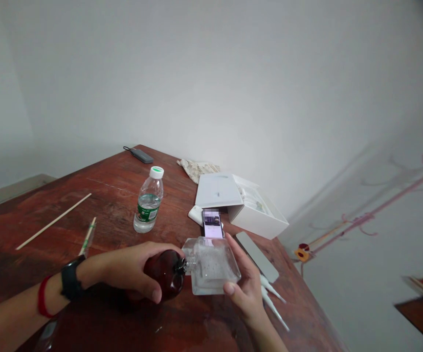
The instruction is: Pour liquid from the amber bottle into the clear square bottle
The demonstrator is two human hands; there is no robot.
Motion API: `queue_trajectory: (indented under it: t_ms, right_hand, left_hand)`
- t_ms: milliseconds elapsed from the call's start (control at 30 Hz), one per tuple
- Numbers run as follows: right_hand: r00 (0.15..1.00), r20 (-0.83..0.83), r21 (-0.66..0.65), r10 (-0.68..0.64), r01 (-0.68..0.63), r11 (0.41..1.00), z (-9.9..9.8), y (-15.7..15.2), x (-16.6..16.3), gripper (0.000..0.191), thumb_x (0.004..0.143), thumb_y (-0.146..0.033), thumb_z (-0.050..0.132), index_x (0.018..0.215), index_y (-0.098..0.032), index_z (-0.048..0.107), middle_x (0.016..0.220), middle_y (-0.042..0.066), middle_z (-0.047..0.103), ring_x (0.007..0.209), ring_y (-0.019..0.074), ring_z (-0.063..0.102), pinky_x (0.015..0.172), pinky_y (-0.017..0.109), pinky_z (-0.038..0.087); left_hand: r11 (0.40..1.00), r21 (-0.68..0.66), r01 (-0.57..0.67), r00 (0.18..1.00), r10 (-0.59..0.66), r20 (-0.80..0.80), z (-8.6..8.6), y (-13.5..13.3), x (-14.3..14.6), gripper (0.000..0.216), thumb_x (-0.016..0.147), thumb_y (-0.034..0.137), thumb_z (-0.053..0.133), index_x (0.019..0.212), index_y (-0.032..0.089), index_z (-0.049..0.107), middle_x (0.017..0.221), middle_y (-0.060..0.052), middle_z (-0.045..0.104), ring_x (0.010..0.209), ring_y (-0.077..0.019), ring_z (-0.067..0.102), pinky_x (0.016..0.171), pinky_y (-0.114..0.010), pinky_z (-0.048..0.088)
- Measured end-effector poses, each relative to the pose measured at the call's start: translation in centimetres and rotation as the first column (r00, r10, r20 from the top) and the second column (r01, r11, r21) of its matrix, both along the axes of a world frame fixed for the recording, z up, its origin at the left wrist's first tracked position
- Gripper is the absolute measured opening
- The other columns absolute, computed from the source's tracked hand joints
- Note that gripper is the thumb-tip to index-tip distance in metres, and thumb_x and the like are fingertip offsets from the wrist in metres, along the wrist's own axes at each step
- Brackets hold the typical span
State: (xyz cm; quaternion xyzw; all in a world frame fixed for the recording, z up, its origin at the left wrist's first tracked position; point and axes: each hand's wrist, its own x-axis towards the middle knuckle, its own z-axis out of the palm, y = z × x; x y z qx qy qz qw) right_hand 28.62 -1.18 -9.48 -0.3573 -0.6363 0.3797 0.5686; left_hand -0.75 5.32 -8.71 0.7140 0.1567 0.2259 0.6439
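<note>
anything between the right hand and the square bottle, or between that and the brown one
Nothing visible: the right hand holds the square bottle directly, and the bottle's neck points straight toward the brown bottle.

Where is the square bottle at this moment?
In the head view, low near centre, the square bottle is in the right hand, right of the dark bottle.

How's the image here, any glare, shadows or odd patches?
In the head view, small highlights glint on the brown bottle and clear glass bottle; faint shadows mark the wall near the pink rack; pixelation covers part of the phone; the top-right corner is dark.
</note>
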Motion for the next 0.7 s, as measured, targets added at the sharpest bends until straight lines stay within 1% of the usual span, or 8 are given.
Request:
queue_trajectory:
  t_ms: [133,333,567,700]
  right_hand:
    - [1.0,0.016,0.003,-0.001,0.001,1.0,0.12,-0.01,0.01,0.085,0.08,-0.061,0.09,0.155,-0.033,0.061,0.146,0.01,0.075,0.13,0.0375,0.073,0.109,0.047,0.06]
    - [1.0,0.022,-0.02,-0.001,0.002,1.0,0.04,-0.09,0.07,0.088,0.08,-0.063,0.089,0.156,-0.029,0.061,0.147,0.014,0.073,0.131,0.0415,0.072,0.111,0.054,0.058]
    - [1.0,0.019,-0.018,-0.023,0.023,1.0,-0.26,-0.1,0.18,0.088,0.079,-0.063,0.089,0.156,-0.031,0.06,0.15,0.012,0.071,0.137,0.041,0.068,0.114,0.054,0.055]
    - [1.0,0.015,-0.009,0.01,-0.01,1.0,-0.16,-0.08,0.14,0.086,0.08,-0.061,0.089,0.156,-0.033,0.06,0.149,0.011,0.072,0.131,0.0391,0.072,0.11,0.051,0.058]
  left_hand:
    - [1.0,0.002,0.006,1.0,-0.006,-0.007,0.11,-0.07,0.02,0.082,0.068,0.066,0.098,0.133,0.024,0.072,0.127,-0.006,0.079,0.116,-0.0338,0.073,0.098,-0.039,0.059]
    - [1.0,-0.004,0.004,1.0,-0.004,-0.013,0.43,-0.18,-0.01,0.084,0.066,0.068,0.098,0.133,0.024,0.072,0.127,-0.007,0.079,0.116,-0.0342,0.072,0.099,-0.039,0.058]
    - [1.0,-0.015,0.0,1.0,-0.001,-0.026,0.18,-0.11,-0.08,0.087,0.065,0.068,0.099,0.136,0.025,0.07,0.13,-0.007,0.078,0.119,-0.036,0.072,0.101,-0.042,0.058]
    - [1.0,-0.012,-0.001,1.0,0.001,-0.024,0.25,-0.13,-0.09,0.086,0.064,0.067,0.099,0.134,0.024,0.072,0.128,-0.007,0.079,0.118,-0.0361,0.073,0.1,-0.041,0.059]
